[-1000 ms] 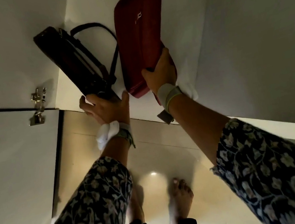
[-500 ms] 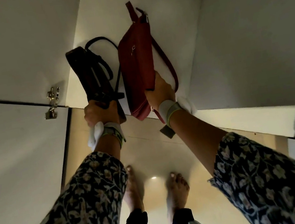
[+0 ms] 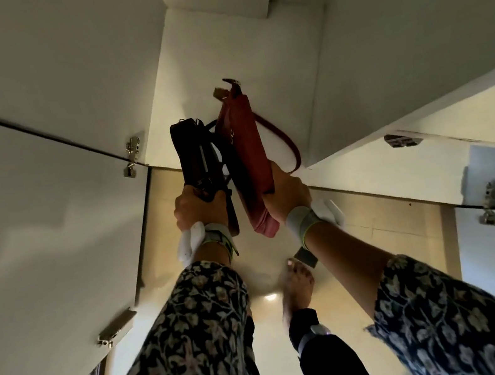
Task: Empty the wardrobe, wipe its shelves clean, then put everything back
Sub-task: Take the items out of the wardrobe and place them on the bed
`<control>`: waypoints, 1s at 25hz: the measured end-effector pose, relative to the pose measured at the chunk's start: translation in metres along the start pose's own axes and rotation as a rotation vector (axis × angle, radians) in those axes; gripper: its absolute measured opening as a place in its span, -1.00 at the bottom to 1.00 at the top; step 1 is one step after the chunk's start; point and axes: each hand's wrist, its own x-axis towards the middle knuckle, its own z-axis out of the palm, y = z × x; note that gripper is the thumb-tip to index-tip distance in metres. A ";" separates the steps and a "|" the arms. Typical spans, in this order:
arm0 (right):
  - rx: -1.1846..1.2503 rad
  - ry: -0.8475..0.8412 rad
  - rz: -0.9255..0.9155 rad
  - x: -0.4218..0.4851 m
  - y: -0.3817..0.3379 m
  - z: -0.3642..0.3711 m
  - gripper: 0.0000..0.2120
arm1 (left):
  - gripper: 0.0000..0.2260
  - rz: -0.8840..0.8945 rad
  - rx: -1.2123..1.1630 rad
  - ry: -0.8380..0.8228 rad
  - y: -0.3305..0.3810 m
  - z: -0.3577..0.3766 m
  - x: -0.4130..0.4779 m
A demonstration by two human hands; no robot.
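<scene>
A dark brown handbag [image 3: 194,153] stands on edge at the front of a white wardrobe shelf [image 3: 210,61]; my left hand [image 3: 199,210] grips its near end. Beside it on the right a red handbag [image 3: 244,141] also stands on edge, its strap looping out to the right. My right hand [image 3: 285,195] holds the red bag's near end. The two bags touch side by side. Their near ends hang past the shelf's front edge. A white cloth is tucked at each wrist.
The open wardrobe door [image 3: 28,209] with metal hinges [image 3: 133,156] stands at the left. Another door with a hinge [image 3: 490,204] is at the right. A white side wall [image 3: 409,26] bounds the shelf. My bare foot [image 3: 295,288] is on the glossy beige floor below.
Both hands have drawn the two bags together and toward the shelf's front edge; the bags now stand upright side by side. The view has tilted, showing more shelf.
</scene>
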 end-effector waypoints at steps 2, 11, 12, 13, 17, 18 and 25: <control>0.022 0.021 0.026 -0.022 0.001 -0.006 -0.47 | -0.66 0.024 0.009 -0.023 0.000 -0.014 -0.019; 0.226 0.105 0.213 -0.160 0.001 -0.034 -0.52 | -0.72 0.166 0.043 -0.133 -0.024 -0.079 -0.122; 0.229 0.121 0.230 -0.180 -0.003 -0.037 -0.51 | -0.71 0.192 0.048 -0.137 -0.028 -0.090 -0.134; 0.234 0.150 0.251 -0.201 -0.007 -0.039 -0.52 | -0.71 0.225 0.054 -0.142 -0.034 -0.101 -0.147; 0.320 0.261 0.323 -0.312 -0.019 -0.049 -0.52 | -0.70 0.320 0.036 -0.189 -0.058 -0.162 -0.223; 0.336 0.276 0.339 -0.328 -0.021 -0.050 -0.52 | -0.71 0.299 0.008 -0.199 -0.063 -0.169 -0.234; 0.485 0.479 0.489 -0.479 -0.003 -0.044 -0.52 | -0.76 0.433 0.116 -0.320 -0.092 -0.217 -0.358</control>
